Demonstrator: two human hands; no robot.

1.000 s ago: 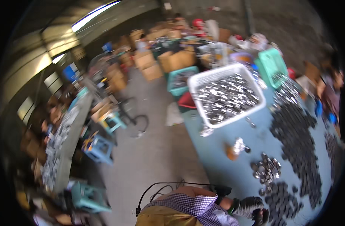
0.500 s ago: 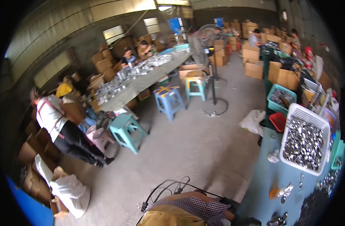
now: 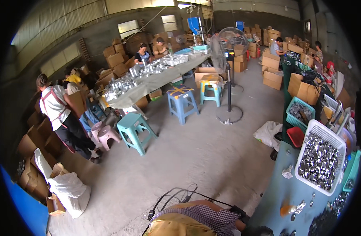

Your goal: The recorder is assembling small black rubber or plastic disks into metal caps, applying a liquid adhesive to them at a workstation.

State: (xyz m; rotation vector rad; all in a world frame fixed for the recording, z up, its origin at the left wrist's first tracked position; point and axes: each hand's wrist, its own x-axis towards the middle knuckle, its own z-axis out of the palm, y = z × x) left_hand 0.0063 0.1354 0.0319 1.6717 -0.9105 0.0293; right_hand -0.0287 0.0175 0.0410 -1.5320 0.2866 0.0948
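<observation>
A few shiny round pieces [image 3: 285, 233] lie at the bottom edge of the frame, right of centre, on the blue desk [image 3: 275, 196], just right of the left hand [image 3: 261, 231]. Of the hands I see only that dark, cut-off one; spread or pinching, I can't tell. Farther up the desk, a white basket [image 3: 328, 133] holds silvery discs [image 3: 320, 159]. A teal stool [image 3: 132, 120] stands centre-left.
</observation>
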